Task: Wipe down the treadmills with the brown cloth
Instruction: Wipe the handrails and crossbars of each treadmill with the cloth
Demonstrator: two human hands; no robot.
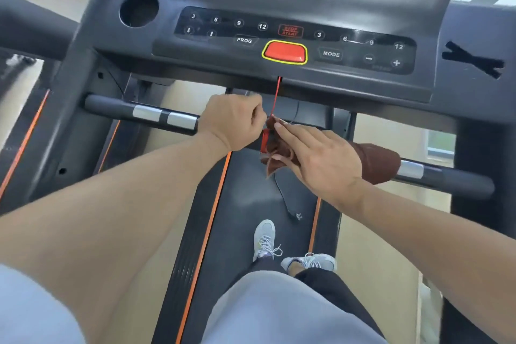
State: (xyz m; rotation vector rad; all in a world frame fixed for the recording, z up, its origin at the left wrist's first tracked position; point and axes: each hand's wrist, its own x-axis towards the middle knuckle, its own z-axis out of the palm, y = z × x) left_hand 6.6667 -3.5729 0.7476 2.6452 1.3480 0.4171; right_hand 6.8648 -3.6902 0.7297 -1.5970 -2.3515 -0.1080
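The brown cloth (377,163) lies draped over the right-hand section of the front handlebar (446,180) of the treadmill (117,45), with a bunched, pointed end hanging near the centre at the red safety cord (276,98). The right hand (321,159) rests on it with fingers fairly straight, pressing the fabric to the bar, fingertips at the bunched end. The left hand (234,120) is curled at the inner end of the left bar, beside the cord; whether it pinches the cord, a cloth corner or nothing cannot be told from this angle. The cloth appears light, soft and limp: it should wrap a round bar readily and slide under a flat palm, but loose corners may catch on the cord and its red clip (264,141). Best hold is judged to be the palm over the draped middle, fingers wrapping the bar. Open room runs rightwards along the bar to its free end; the console (293,36) overhangs above, and the upright (474,134) bounds the right side.
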